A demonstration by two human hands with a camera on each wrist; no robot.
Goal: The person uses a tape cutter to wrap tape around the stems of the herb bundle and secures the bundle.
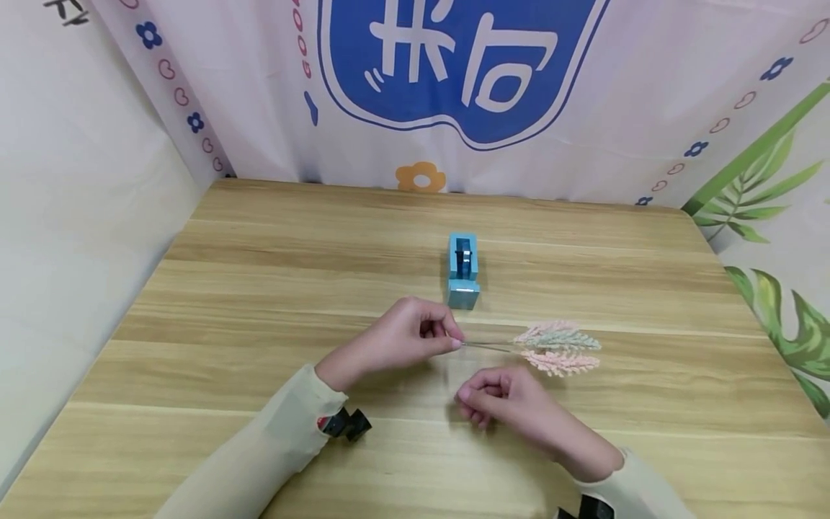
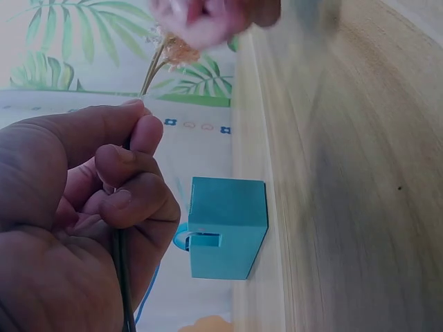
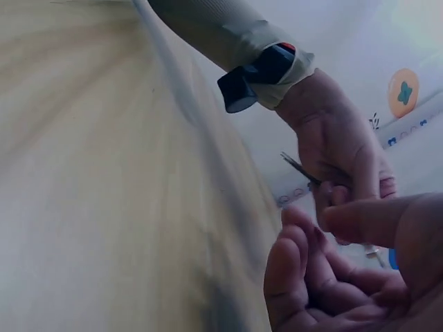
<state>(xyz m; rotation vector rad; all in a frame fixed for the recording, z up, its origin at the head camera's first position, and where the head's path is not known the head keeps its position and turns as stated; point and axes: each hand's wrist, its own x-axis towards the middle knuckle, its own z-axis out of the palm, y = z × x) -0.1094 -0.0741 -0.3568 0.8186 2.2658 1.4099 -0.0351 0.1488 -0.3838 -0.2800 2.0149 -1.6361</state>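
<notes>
Nearest the head camera, your sleeves [image 1: 249, 454] come in from the bottom edge and lead to the flower sprigs [image 1: 560, 340], two pink and one pale green, which stretch to the right from your left hand [image 1: 415, 335] with their heads close together, just beyond your right hand [image 1: 502, 400]. Your left thumb and fingertips pinch the thin stems [image 2: 123, 277], which also run back through your palm; the left wrist view shows the pinch raised off the wooden table [image 1: 259, 288]. Your right fingers curl in with the thumb against them, near the stems but apart from them; whether they pinch something thin or clear, you cannot tell from these views. Holding the stems together looks like the step in hand. Your next move probably calls for a steady left pinch, heads kept from splaying, while the right fingertips come to the bare stretch of stem. Just past your left hand stands a blue tape dispenser [image 2: 228, 225], and behind the table hangs a printed cloth [image 1: 259, 137].
</notes>
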